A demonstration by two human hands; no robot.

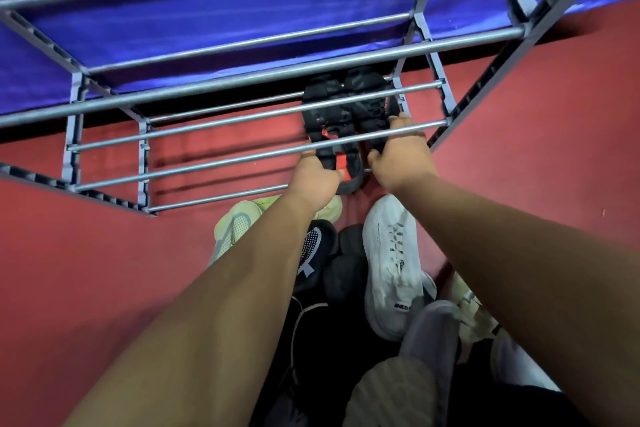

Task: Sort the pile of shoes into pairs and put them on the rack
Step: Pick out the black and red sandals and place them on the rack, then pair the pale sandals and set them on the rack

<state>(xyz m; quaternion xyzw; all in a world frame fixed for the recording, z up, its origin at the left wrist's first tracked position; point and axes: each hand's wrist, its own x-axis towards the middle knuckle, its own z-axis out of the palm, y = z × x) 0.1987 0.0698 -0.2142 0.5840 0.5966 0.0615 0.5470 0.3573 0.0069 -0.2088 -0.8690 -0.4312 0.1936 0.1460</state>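
Reading the shoes yields little: the only writing is small dark lettering low on the side of a white sneaker [391,263], near its heel, too small to make out in full.

A rack [242,76] of grey metal rails and grey plastic joints stands on a red floor [86,270] in front of blue cloth [207,21]. Low in it, toward 1 o'clock in the view, two black shoes lie side by side. Their toes point to 12 o'clock, and two rails cross in front of them. Both are black mesh with red accents.

The left grip [313,180], a bare hand, clasps the heel of the first black shoe [325,114], thumb beside its red heel tab. The right grip [401,159] curls round the heel end of the second black shoe [369,97], fingers along its outer side.

At 6 o'clock from the hands, the pile lies on the floor between the forearms. It holds the white sneaker, a pale yellow-green sneaker [235,225] at 9 o'clock of it, a black sneaker with a white mesh panel [313,246] and a grey shoe [433,333].
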